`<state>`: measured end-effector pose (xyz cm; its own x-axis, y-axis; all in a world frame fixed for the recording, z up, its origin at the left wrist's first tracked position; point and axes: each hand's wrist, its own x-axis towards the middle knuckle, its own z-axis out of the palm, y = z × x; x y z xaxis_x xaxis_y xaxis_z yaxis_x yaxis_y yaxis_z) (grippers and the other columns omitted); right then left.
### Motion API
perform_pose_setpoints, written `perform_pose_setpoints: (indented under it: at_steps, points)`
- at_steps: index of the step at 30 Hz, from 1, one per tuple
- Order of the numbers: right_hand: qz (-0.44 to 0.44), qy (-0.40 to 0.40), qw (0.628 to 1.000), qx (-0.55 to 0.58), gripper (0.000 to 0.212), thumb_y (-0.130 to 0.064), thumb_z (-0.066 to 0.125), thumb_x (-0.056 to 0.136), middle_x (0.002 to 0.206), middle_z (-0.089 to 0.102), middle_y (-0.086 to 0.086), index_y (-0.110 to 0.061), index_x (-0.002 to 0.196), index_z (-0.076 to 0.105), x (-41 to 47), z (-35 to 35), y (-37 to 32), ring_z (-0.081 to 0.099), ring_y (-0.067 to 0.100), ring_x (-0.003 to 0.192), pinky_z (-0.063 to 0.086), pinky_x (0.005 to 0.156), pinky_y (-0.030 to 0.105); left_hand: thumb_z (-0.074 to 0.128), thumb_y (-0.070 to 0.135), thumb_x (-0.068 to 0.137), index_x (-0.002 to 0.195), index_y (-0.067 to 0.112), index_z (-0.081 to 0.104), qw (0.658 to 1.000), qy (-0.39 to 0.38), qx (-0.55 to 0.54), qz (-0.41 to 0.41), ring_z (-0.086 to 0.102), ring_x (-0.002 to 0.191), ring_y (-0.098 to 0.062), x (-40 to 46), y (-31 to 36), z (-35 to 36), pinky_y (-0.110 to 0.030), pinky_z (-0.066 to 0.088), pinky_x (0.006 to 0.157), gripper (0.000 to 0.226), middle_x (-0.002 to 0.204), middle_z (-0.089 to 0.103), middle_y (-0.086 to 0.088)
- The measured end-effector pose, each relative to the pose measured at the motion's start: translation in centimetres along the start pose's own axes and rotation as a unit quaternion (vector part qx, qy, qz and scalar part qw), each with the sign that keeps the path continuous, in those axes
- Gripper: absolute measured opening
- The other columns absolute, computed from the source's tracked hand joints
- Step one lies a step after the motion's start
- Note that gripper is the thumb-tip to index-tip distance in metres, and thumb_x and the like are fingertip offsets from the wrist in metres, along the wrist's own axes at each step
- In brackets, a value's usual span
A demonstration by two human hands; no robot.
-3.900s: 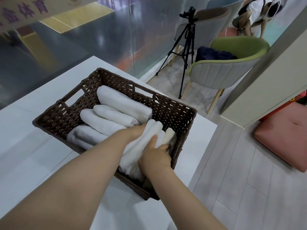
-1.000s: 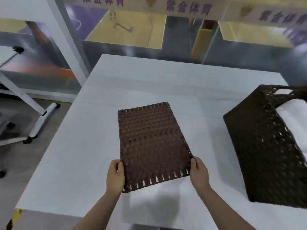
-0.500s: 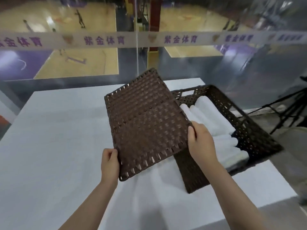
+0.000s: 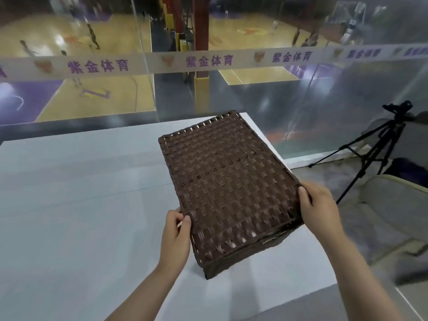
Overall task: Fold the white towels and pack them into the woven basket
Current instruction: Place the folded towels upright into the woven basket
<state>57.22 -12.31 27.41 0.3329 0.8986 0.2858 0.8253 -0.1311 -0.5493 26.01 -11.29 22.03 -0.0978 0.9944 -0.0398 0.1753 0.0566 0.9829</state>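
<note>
A flat brown woven lid (image 4: pixel 227 181) lies over the woven basket (image 4: pixel 245 256), whose near wall shows just below the lid's front edge. The lid hides the white towels completely. My left hand (image 4: pixel 177 235) pinches the lid's near left corner. My right hand (image 4: pixel 318 205) grips the lid's near right corner. The basket stands near the right end of the white table (image 4: pixel 69 205).
A glass wall with a printed banner (image 4: pixel 208 61) runs behind the table. A black tripod (image 4: pixel 375 149) and a padded chair (image 4: pixel 398 205) stand on the floor to the right. The table's right edge is close to the basket.
I packed towels into the basket, then picked up the lid from the table. In the last half second the lid went from tilted beside the basket to lying over it.
</note>
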Motion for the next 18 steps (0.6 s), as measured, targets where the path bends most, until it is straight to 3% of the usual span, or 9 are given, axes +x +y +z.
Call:
perform_pose_setpoints:
  at_steps: [3,6,9,11,13,16,18]
  points:
    - [0.013,-0.021,0.999,0.029,0.025,-0.01,0.045,0.099,0.083,0.057,-0.009,-0.023,0.088,0.063,-0.2,-0.9,2.2,0.051,0.016,0.085,0.032,0.064,0.014,0.044,0.009,0.101,0.086,0.003,0.034,1.0,0.001,0.008,0.022,0.053,0.083,-0.012,-1.1,0.4,2.0,-0.02,0.042,0.068,0.019,0.103,0.059,0.003]
    - [0.055,-0.02,0.995,0.085,0.025,-0.012,0.047,0.099,0.111,0.064,-0.007,-0.017,0.111,0.069,-0.5,-1.1,3.6,0.05,-0.001,0.1,0.034,0.078,0.003,0.044,0.008,0.101,0.085,0.005,0.035,0.999,0.01,0.021,0.033,0.055,0.088,-0.006,-2.0,0.6,3.0,-0.02,0.044,0.07,0.018,0.115,0.059,0.011]
    - [0.08,-0.001,0.991,0.109,0.027,-0.009,0.05,0.097,0.126,0.062,-0.006,-0.015,0.115,0.069,-0.5,-0.9,4.4,0.056,0.01,0.115,0.039,0.092,0.019,0.044,0.013,0.101,0.084,0.011,0.038,0.998,0.016,0.046,0.048,0.056,0.099,-0.007,-2.5,0.9,3.7,-0.018,0.044,0.073,0.018,0.127,0.054,0.015]
    - [0.099,-0.001,0.987,0.129,0.028,-0.008,0.049,0.097,0.113,0.067,-0.003,-0.016,0.115,0.069,-0.3,-0.8,4.5,0.061,0.016,0.098,0.043,0.083,0.025,0.044,0.018,0.101,0.084,0.015,0.039,0.997,0.028,0.062,0.043,0.056,0.098,-0.006,-2.4,1.2,4.2,-0.019,0.042,0.072,0.018,0.125,0.055,0.014]
    - [0.112,-0.002,0.986,0.127,0.028,-0.011,0.049,0.098,0.104,0.069,-0.003,-0.018,0.118,0.068,-0.1,-0.5,4.6,0.059,0.014,0.088,0.04,0.077,0.025,0.044,0.022,0.101,0.084,0.015,0.041,0.996,0.04,0.077,0.036,0.057,0.095,-0.005,-2.2,1.4,4.4,-0.02,0.042,0.071,0.019,0.119,0.057,0.012]
    - [0.118,0.004,0.983,0.139,0.029,-0.013,0.045,0.1,0.112,0.068,-0.002,-0.019,0.121,0.065,0.1,0.2,4.9,0.058,0.013,0.098,0.039,0.081,0.023,0.045,0.023,0.101,0.085,0.013,0.045,0.993,0.048,0.101,0.041,0.055,0.093,-0.004,-1.5,1.7,4.4,-0.011,0.041,0.069,0.018,0.107,0.057,0.005]
    - [0.125,0.001,0.98,0.157,0.031,-0.013,0.042,0.101,0.119,0.066,-0.001,-0.019,0.124,0.062,0.1,0.8,4.9,0.057,0.015,0.106,0.041,0.086,0.026,0.045,0.024,0.101,0.086,0.012,0.046,0.992,0.049,0.113,0.035,0.054,0.091,-0.007,-1.0,1.8,4.4,-0.012,0.042,0.068,0.019,0.101,0.055,0.001]
